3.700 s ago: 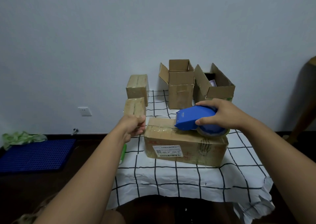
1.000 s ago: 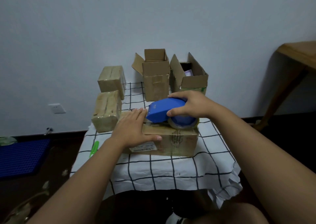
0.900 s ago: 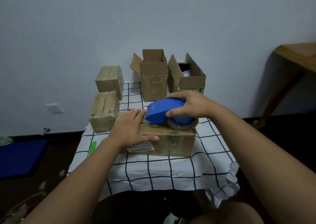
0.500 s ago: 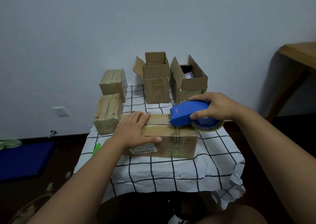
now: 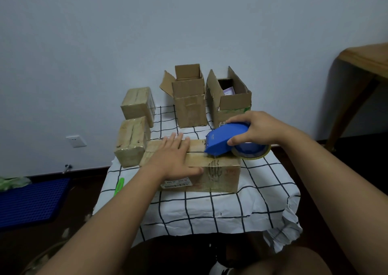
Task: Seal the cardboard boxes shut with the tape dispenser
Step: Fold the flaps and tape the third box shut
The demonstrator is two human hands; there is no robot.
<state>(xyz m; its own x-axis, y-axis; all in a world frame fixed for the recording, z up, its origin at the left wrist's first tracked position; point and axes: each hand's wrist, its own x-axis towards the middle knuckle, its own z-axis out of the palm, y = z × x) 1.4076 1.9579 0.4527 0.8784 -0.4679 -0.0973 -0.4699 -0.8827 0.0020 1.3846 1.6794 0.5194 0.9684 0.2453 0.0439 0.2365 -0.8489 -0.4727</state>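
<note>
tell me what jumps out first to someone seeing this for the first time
The bright blue tape dispenser stands out, gripped by the right hand at the right end of the long cardboard box, which the left hand presses flat. Behind, two open boxes stand by the wall.

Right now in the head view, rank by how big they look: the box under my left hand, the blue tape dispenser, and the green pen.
1. Box under the left hand, though it sits nearest.
2. Blue tape dispenser.
3. Green pen.
</note>
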